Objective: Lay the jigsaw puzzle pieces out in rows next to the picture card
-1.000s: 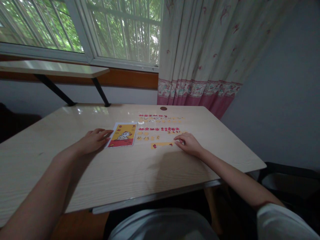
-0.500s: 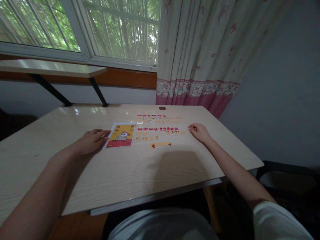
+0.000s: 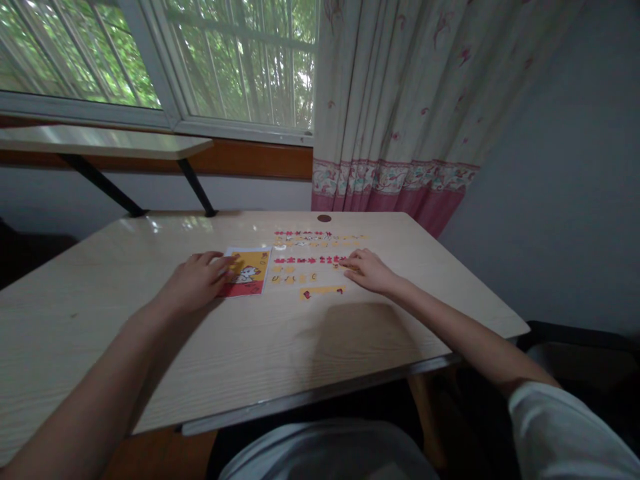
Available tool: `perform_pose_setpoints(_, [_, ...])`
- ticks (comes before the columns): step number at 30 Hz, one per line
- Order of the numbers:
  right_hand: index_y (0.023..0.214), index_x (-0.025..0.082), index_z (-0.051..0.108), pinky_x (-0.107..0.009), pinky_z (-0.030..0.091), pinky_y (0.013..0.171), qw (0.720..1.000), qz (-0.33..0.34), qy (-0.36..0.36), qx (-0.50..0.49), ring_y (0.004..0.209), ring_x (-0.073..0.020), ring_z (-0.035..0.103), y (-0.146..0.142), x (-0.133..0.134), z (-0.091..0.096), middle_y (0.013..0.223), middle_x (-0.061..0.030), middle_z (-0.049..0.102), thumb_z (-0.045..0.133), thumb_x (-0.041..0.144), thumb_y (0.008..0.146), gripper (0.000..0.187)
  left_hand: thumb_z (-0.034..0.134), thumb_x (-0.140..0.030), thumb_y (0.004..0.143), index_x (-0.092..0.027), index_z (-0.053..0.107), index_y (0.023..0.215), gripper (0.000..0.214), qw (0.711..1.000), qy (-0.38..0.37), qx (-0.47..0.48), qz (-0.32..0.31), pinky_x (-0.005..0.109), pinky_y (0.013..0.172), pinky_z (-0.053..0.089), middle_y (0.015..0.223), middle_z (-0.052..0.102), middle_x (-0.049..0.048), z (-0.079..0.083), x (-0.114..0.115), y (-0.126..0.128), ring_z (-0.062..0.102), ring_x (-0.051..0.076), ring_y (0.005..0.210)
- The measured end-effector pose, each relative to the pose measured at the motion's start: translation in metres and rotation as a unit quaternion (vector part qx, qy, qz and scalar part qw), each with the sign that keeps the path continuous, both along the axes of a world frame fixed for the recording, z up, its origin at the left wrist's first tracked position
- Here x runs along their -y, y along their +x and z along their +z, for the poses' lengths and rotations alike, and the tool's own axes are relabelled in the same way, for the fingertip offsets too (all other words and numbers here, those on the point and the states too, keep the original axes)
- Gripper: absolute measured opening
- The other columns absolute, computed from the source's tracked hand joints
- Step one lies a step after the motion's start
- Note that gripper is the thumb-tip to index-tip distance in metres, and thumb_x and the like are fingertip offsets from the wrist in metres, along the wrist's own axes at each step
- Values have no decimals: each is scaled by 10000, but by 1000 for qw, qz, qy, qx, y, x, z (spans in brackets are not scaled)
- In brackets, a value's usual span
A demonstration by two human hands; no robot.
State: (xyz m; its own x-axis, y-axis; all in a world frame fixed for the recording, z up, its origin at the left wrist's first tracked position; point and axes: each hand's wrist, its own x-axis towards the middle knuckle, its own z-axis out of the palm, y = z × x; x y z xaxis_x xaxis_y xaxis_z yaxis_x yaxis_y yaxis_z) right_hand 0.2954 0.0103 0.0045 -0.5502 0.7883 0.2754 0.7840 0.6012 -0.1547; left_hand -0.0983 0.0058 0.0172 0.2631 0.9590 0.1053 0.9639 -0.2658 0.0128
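A picture card (image 3: 254, 275) in yellow and red, with a white cartoon animal on it, lies flat on the table. My left hand (image 3: 199, 283) rests over the card's left side, fingers spread and covering part of the picture. To the right of the card are rows of small flat pieces, including a row of red pieces (image 3: 303, 261) and several yellow ones (image 3: 287, 270). My right hand (image 3: 371, 272) is at the right end of these rows, thumb and fingers apart over the pieces. A yellow strip (image 3: 323, 293) with dark red marks lies nearer to me.
The light wood table (image 3: 240, 360) carries a raised shelf (image 3: 115, 141) on black supports at the back left. A round brown disc (image 3: 325, 218) sits near the back edge. Behind are a window and a flowered curtain (image 3: 390, 133); a dark chair (image 3: 580, 340) stands at the right.
My left hand has shifted right from the card's edge onto the card. My right hand has moved left onto the end of the rows, its fingers now more spread.
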Motion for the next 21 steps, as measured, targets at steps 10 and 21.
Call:
perform_pose_setpoints(10, [1060, 267, 638, -323, 319, 814, 996, 85, -7, 19, 937, -190, 449, -11, -4, 3, 977, -65, 564, 507, 297, 857, 244, 373, -305, 892, -227, 582, 1064, 281, 943, 25, 27, -331, 367, 824, 394, 1062, 559, 86, 7, 42, 128, 524, 219, 959])
perform_pose_setpoints(21, [879, 212, 653, -339, 315, 851, 990, 91, -93, 48, 907, -191, 488, -25, -24, 12, 933, -55, 571, 651, 300, 745, 161, 399, -283, 876, -207, 634, 933, 254, 956, 57, 68, -281, 384, 756, 379, 886, 597, 75, 3, 46, 162, 513, 235, 876])
